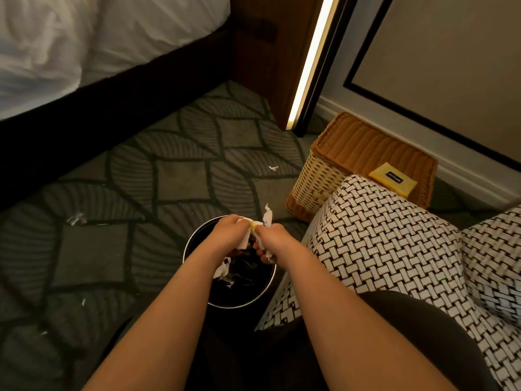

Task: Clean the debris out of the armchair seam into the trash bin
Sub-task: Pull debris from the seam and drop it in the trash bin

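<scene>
We hold a wad of crumpled white paper debris between both hands, right above the mouth of the trash bin. Our left hand has its fingers curled round one side of the wad, and our right hand grips the other side, the two hands almost touching. A torn strip of the paper sticks up past our right knuckles. Inside the dark, round bin lie more white scraps.

The bin stands on the carpet just beside the armchair, whose black-and-white woven fabric fills the right of our view. Beyond the armchair's arm sits a wicker basket with a flat lid, and a yellow card lies on that lid.

The patterned grey carpet carries a few small white bits, some near the basket and some off to our left. A bed with white sheets stands at the far left, and a lit strip runs up the wall behind.
</scene>
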Demonstrator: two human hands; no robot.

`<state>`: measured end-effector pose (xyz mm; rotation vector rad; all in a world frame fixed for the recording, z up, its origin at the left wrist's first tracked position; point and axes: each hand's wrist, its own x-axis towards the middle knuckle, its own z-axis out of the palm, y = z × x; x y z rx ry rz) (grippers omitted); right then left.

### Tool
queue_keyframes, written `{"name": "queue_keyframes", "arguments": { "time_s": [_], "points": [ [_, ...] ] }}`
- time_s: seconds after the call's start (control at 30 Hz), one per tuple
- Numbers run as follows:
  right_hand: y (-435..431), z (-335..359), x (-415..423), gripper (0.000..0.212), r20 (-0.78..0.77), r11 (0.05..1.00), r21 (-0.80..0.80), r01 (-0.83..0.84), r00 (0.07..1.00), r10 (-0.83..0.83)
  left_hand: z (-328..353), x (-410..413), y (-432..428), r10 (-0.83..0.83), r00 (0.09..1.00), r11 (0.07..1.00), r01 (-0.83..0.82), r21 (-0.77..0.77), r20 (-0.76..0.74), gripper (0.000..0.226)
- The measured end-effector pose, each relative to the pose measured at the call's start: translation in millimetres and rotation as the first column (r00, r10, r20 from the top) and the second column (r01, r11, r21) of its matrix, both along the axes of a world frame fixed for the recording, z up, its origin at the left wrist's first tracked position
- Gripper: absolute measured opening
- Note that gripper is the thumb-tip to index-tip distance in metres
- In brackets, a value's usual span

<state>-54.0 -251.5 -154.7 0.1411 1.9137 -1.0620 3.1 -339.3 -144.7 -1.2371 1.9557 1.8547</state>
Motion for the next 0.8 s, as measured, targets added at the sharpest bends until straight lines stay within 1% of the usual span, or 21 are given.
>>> {"name": "queue_keyframes", "arguments": {
  "time_s": [0.07,0.13,0.2,0.23,0.33,0.4,0.5,0.57,0.6,0.7,0.8],
  "points": [
    [-10,-11,0,0.019,-0.003,1.0,0.026,-0.017,1.0,0.017,-6,-10,-4,0.003,0.999,1.0,-0.004,0.023,0.054,0.037],
    [-15,-19,1,0.022,0.021,0.999,0.036,-0.013,1.0,0.012,-8,-17,-8,0.048,0.991,0.997,-0.055,0.059,0.123,0.041],
    [-20,-30,0,0.022,0.07,1.0,0.024,0.016,0.997,-0.018,-15,-19,-18,0.088,0.981,0.989,-0.106,0.099,0.173,0.041],
    [-21,-35,-1,0.021,0.081,0.999,0.028,0.034,0.996,-0.036,-17,-21,-22,0.082,0.982,0.99,-0.1,0.1,0.173,0.04],
    [-25,-51,-4,0.021,0.091,0.997,0.071,0.037,0.995,-0.043,-26,-25,-29,0.027,0.989,1.0,-0.027,0.001,0.142,0.034],
    [-29,-58,-3,0.024,0.088,0.996,0.087,0.017,0.996,-0.025,-29,-28,-28,-0.039,0.989,0.999,0.044,-0.032,0.144,0.032],
    [-35,-69,0,0.045,0.1,0.991,0.128,-0.039,0.995,0.026,-35,-25,-29,-0.172,0.965,0.982,0.184,-0.044,0.198,0.038],
    [-34,-74,3,0.06,0.109,0.985,0.155,-0.079,0.992,0.062,-40,-22,-32,-0.239,0.946,0.961,0.263,-0.088,0.217,0.037],
    [-33,-72,4,0.063,0.108,0.981,0.17,-0.095,0.991,0.077,-42,-21,-33,-0.255,0.94,0.95,0.287,-0.124,0.227,0.035],
    [-27,-66,3,0.057,0.063,0.973,0.198,-0.121,0.992,0.111,-42,-16,-34,-0.286,0.925,0.919,0.339,-0.201,0.252,0.033],
    [-19,-64,-1,0.039,-0.04,0.961,0.222,-0.164,0.983,0.178,-43,-8,-31,-0.336,0.909,0.882,0.396,-0.257,0.247,0.033]
  ]
}}
